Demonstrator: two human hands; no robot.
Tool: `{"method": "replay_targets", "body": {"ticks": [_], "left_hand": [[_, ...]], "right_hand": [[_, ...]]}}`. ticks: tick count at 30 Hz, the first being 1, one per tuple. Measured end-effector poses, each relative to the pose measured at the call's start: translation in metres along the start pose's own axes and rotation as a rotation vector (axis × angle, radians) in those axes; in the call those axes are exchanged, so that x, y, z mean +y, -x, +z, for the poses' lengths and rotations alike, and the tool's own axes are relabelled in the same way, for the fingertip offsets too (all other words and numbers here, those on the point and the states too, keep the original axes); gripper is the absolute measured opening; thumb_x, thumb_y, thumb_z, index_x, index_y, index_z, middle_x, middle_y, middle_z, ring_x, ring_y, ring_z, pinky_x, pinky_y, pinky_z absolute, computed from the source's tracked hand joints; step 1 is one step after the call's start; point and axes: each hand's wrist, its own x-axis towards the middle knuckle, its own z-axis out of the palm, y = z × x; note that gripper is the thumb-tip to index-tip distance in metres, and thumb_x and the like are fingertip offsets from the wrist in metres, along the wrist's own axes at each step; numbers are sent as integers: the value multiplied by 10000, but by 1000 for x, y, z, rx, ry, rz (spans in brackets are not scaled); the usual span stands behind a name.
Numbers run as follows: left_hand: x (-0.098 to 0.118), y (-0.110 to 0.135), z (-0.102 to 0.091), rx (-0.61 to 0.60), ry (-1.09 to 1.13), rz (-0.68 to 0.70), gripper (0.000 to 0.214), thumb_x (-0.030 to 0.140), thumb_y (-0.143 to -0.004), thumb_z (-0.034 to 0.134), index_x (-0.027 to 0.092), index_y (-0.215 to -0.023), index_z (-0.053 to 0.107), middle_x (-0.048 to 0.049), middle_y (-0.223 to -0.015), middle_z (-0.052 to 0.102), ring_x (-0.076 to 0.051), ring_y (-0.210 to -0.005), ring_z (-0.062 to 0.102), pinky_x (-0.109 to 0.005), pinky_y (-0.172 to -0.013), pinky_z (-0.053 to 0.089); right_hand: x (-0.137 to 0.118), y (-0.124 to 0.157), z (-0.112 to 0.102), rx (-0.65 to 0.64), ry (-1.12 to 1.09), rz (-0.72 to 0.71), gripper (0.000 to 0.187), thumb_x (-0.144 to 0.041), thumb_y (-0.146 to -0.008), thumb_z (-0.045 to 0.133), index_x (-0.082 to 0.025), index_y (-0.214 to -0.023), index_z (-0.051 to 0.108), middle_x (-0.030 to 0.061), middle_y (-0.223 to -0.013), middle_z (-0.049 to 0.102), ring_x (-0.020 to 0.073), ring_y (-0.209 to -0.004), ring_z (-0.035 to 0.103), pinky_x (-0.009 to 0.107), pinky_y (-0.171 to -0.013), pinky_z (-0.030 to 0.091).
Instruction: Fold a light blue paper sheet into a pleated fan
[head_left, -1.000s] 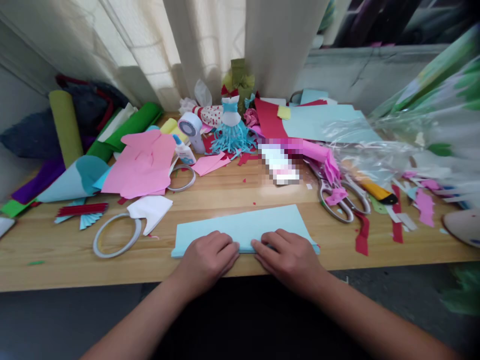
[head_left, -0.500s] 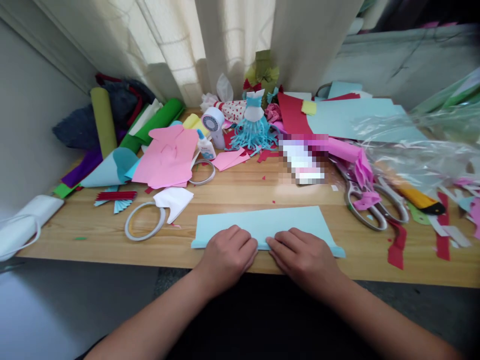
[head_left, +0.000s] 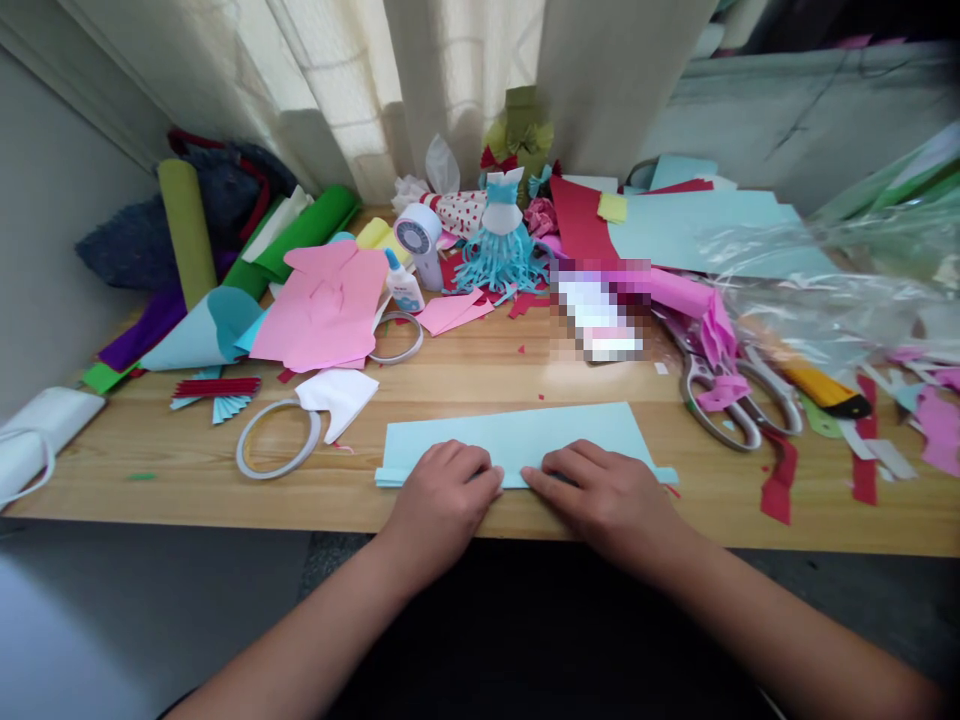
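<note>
Paper lay at the centre of the head view: a light blue rectangular paper sheet [head_left: 517,435] flat on the wooden table [head_left: 480,385], with its near long edge doubled into a narrow fold along the table's front edge. The left hand [head_left: 442,495] and right hand [head_left: 607,495] sat side by side on that fold, almost touching. Their fingers were curled close together with the tips pressed down. The thumbs were hidden, so I could not tell a pinch from a plain press.

The sheet looked thin, light and limp. It would likely crease easily, slide on the smooth wood and tear if tugged, so the folded edge seemed the firmest place to hold it. A white tape ring [head_left: 274,450] lay to the left, and metal scissors [head_left: 731,400] lay well apart to the right.
</note>
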Motion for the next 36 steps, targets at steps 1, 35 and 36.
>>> {"method": "replay_targets", "body": {"ticks": [1, 35, 36], "left_hand": [[-1, 1, -1, -7, 10, -3, 174, 192, -911, 456, 181, -885, 628, -36, -813, 599, -165, -761, 485, -358, -778, 434], [17, 17, 0, 26, -150, -7, 245, 136, -905, 425, 129, -1044, 625, -70, -969, 644, -231, -869, 520, -562, -933, 404], [18, 18, 1, 30, -151, -10, 246, 138, -904, 429, 131, -1056, 623, -71, -987, 643, -237, -886, 524, -566, -936, 401]], "right_hand": [[0, -1, -1, -10, 5, -1, 253, -184, -889, 521, -192, -1125, 612, 58, -865, 635, 174, -806, 538, 272, -631, 428], [-35, 2, 20, 4, 18, 42, 356, -284, -929, 441, -139, -1236, 548, 68, -1374, 496, 297, -1270, 385, 505, -1027, 270], [-36, 3, 22, -1, 16, 55, 378, -327, -936, 432, -148, -1252, 536, 59, -1398, 469, 290, -1290, 367, 507, -1048, 240]]}}
